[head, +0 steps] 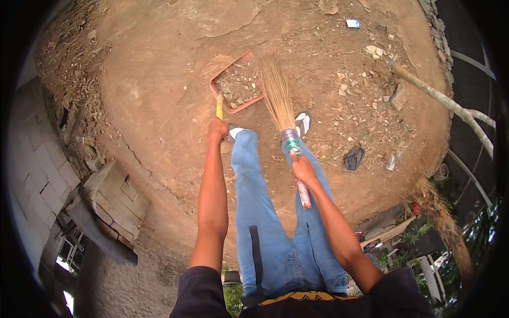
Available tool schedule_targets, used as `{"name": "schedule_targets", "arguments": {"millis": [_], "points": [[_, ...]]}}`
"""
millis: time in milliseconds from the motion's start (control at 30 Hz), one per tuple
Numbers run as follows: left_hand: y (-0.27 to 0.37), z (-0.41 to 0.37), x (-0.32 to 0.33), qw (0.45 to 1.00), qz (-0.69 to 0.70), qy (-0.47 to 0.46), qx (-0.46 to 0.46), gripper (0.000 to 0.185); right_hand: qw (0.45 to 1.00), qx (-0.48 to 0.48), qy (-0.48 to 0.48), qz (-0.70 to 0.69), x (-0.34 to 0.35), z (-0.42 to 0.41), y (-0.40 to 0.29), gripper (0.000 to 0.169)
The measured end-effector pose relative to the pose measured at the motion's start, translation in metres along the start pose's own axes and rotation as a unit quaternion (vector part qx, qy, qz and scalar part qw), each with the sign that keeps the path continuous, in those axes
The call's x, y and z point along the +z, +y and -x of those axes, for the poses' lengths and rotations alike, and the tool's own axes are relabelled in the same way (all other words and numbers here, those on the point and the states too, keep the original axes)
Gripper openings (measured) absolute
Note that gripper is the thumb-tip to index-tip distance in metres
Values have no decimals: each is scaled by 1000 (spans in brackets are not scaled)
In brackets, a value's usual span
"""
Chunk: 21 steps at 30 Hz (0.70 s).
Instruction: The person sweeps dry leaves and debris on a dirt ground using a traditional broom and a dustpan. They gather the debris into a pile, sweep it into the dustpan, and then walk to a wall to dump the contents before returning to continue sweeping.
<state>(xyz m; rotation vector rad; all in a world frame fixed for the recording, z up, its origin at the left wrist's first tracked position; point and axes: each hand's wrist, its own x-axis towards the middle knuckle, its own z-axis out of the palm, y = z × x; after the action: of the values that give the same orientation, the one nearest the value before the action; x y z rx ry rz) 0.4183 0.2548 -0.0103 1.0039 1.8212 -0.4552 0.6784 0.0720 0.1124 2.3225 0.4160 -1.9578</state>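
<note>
My left hand [218, 129] grips the yellow handle [219, 106] of a reddish plastic dustpan [216, 84], which rests on the dirt ahead of my feet. Soil, wood chips and pale bits of debris [237, 84] lie in the pan. My right hand [303, 169] is closed around the handle of a straw broom [277, 91], just below its green and clear plastic collar [292, 142]. The broom's bristles fan out at the right side of the dustpan's open mouth. Below my fist the handle's end is wrapped in red and white material [304, 194].
Litter on the right includes a crumpled black plastic bag [354, 158], a stone [399, 97] and a blue-white packet [352, 23]. A forked branch [445, 99] slants in there. Stacked blocks [115, 194] stand at left, below a heap of wood chips [71, 51]. My sandalled feet [303, 123] flank the tools.
</note>
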Motion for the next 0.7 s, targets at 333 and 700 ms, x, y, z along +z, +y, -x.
{"name": "schedule_targets", "arguments": {"millis": [333, 700], "points": [[3, -7, -6, 995, 91, -1, -28, 20, 999, -2, -6, -42, -43, 75, 10, 55], [4, -4, 3, 992, 115, 36, -32, 20, 991, -3, -53, -119, -8, 8, -14, 50]]}}
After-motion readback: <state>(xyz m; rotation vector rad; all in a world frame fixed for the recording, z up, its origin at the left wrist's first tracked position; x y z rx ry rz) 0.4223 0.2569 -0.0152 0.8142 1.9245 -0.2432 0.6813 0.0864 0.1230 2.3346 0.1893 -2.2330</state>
